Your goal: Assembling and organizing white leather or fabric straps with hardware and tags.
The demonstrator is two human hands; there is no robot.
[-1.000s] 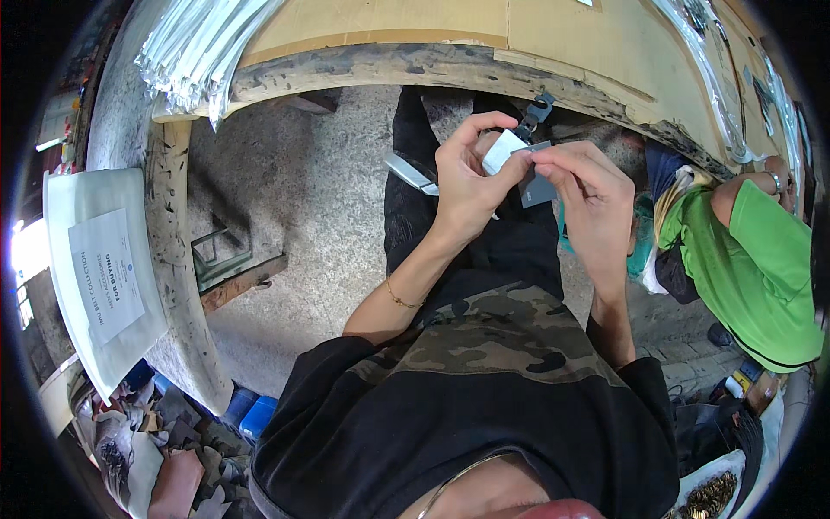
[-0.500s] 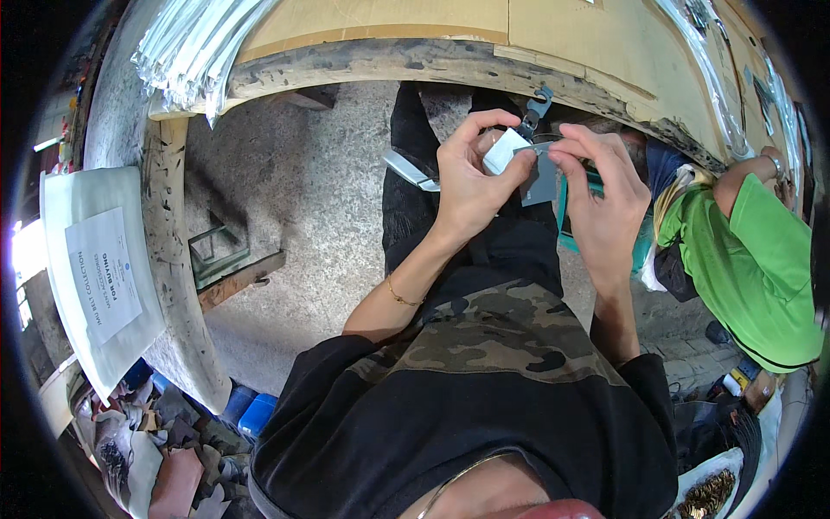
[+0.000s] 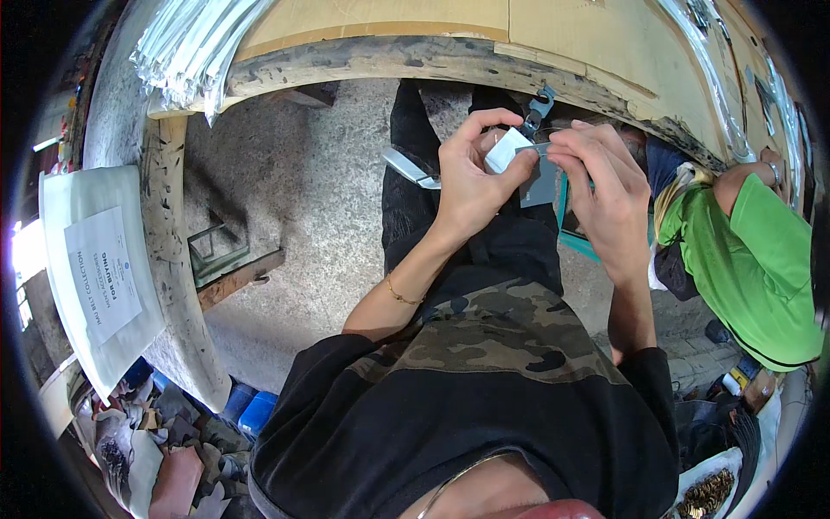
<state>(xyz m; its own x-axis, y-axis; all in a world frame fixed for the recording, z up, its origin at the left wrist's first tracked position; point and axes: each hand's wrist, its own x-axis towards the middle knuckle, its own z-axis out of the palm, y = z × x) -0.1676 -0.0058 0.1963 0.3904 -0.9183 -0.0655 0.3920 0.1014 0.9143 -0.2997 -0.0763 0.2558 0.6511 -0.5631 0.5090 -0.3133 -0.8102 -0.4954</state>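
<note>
The left hand (image 3: 471,186) grips a small white block (image 3: 508,150) between thumb and fingers, above the legs (image 3: 411,208), just short of the table (image 3: 372,62). The right hand's (image 3: 553,149) fingers pinch a thin grey strip (image 3: 534,149) beside it. The block looks light, stiff and smooth, probably slippery; its edges seem the surest hold. A grey tag (image 3: 538,190) hangs below.

Cannot identify the thin strip (image 3: 538,149), just right of the white piece (image 3: 508,151); cannot see all the grey tag (image 3: 539,189), thumb-covered below it. Cannot follow the silvery bundle (image 3: 197,48), left of the piece, past the upper edge.
</note>
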